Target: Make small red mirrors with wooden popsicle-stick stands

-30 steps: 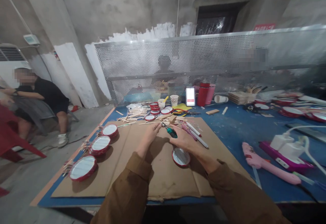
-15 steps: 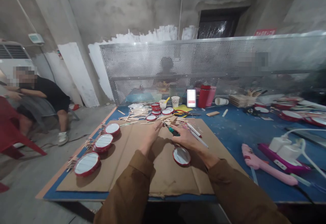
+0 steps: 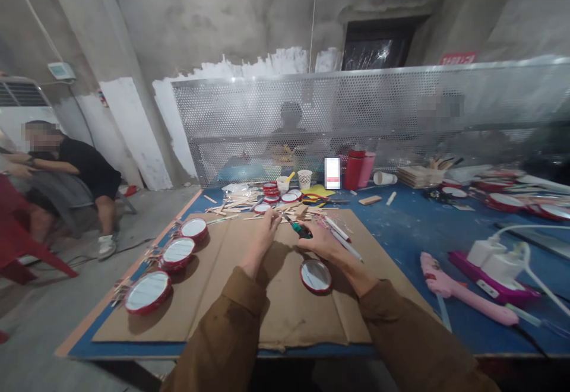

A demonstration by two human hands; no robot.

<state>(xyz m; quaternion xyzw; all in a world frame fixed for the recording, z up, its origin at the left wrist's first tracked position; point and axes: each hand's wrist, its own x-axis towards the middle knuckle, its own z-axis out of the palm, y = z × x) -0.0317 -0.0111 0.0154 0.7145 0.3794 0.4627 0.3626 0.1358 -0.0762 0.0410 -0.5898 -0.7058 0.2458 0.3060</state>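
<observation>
Since the earlier frame, the left hand (image 3: 263, 239) has shifted slightly leftward, widening the small gap between its fingertips and the tip of a green-handled tool (image 3: 303, 231); the right hand (image 3: 324, 241) and the tool have hardly moved. The right hand is closed around the tool's handle. The tool's long axis runs diagonally, its metal tip pointing forward and left, toward the left hand's fingertips, and its handle running back and right into the right palm. The tip lies just to the right of the left fingertips, but the right hand is nearer the tool as a whole. The left fingers are drawn close together; whether they pinch anything small, I cannot tell. Both hands are above a cardboard sheet (image 3: 294, 321) on a blue counter (image 3: 392, 237). A red-rimmed round mirror-like piece (image 3: 316, 276) lies flat on the cardboard, on the wearer's side of the right hand and nearer to it than to the left. Loose wooden sticks (image 3: 243, 199) are scattered beyond the hands
</observation>
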